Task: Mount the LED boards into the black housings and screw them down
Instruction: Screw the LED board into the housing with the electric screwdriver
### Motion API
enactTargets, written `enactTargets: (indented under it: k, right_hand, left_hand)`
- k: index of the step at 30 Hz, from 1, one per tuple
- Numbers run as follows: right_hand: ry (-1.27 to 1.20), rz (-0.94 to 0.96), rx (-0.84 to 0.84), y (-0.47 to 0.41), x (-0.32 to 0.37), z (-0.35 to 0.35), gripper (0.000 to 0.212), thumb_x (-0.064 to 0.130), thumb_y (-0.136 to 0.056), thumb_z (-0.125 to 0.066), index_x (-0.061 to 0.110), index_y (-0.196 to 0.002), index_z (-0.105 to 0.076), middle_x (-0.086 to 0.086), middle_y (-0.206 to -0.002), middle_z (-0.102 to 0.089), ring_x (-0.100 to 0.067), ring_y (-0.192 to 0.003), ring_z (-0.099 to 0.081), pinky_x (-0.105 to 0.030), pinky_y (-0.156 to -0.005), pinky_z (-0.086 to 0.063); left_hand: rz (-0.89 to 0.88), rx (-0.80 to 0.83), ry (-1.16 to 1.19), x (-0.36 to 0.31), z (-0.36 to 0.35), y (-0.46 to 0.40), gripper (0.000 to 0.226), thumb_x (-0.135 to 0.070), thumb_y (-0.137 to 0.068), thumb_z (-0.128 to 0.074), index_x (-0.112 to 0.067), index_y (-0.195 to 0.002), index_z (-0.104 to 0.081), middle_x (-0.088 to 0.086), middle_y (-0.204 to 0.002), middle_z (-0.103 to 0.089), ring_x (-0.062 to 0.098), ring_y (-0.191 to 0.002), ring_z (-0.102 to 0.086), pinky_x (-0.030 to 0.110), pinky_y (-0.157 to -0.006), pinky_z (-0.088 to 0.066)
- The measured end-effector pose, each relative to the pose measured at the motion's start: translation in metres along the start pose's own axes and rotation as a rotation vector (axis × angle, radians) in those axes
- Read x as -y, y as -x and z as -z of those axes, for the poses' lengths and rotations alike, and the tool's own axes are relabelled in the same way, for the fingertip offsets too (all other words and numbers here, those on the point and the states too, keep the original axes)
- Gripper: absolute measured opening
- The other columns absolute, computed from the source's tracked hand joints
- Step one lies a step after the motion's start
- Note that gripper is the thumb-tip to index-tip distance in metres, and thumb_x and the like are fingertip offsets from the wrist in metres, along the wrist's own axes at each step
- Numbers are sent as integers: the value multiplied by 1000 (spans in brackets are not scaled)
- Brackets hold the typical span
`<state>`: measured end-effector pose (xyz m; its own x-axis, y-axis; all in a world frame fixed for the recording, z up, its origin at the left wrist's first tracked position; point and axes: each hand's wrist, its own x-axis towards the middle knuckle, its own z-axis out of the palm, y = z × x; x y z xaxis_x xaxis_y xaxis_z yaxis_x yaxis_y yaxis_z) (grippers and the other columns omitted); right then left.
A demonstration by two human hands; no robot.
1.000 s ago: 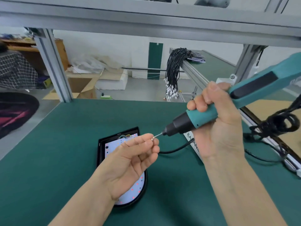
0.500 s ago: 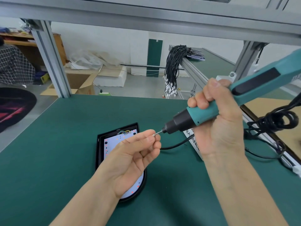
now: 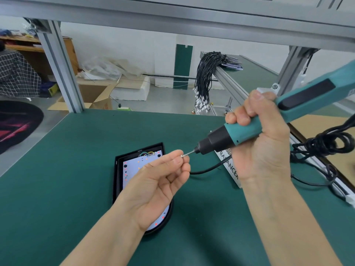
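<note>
The left hand (image 3: 153, 187) pinches a tiny screw (image 3: 182, 155) against the tip of the screwdriver (image 3: 249, 129), which the right hand (image 3: 261, 146) grips. I think the screw goes into the LED board (image 3: 134, 166) in the black housing (image 3: 117, 169), lower middle.

1. The left hand (image 3: 157, 191) is raised palm up, and a small silver metal screw (image 3: 182, 155) is pinched between its thumb and fingertips.
2. The right hand (image 3: 259, 143) is closed around a teal plastic electric screwdriver (image 3: 269, 121), which is held tilted, tip down-left, at the screw.
3. Both forearms are bare.
</note>
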<state>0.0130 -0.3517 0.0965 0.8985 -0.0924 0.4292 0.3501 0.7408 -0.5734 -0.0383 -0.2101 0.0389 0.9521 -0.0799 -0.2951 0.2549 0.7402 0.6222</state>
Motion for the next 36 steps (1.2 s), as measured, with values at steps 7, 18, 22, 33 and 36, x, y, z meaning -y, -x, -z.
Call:
enactTargets:
  k: [7,18,22,33,36]
  right_hand:
    - [-3,-6,-15,-1,-2,3,35,0,-87,-53,21,-59,-45,6,-55,-40,-8,-46,-41,-24,-55,-43]
    - [29,75,-61,7,-13,4,37,0,-88,-55,25,-61,-50,8,-54,-42,-8,-47,-43,-24,-58,-44]
    - [1,20,-174,10,-23,9,30,4,-89,-56,22,-69,-46,9,-55,-45,-6,-49,-45,-22,-61,-46]
    - [-72,-27,-261,5,-27,16,24,8,-88,-59,21,-74,-44,8,-60,-46,-7,-51,-45,-24,-66,-47]
    - [-78,-22,-259,4,-26,17,24,7,-90,-57,20,-75,-44,8,-60,-47,-7,-51,-45,-23,-65,-47]
  left_hand:
    - [-28,5,-15,3,0,0,18,-3,-51,-70,-6,-67,-78,10,-72,-70,15,-56,-67,20,-53,-55]
    - [-359,-103,-251,8,-2,-7,13,-4,-58,-67,-9,-64,-77,11,-68,-72,17,-58,-68,20,-55,-54]
    - [-385,-119,-298,5,4,-11,14,-5,-60,-67,-11,-66,-78,11,-70,-72,17,-60,-69,20,-57,-55]
    - [-471,-110,-376,3,1,-12,26,9,-79,-64,-13,-74,-76,11,-75,-73,18,-67,-70,21,-62,-55]
    - [-471,-114,-391,2,1,-12,21,10,-79,-64,-9,-84,-72,10,-75,-74,17,-67,-70,20,-61,-55]
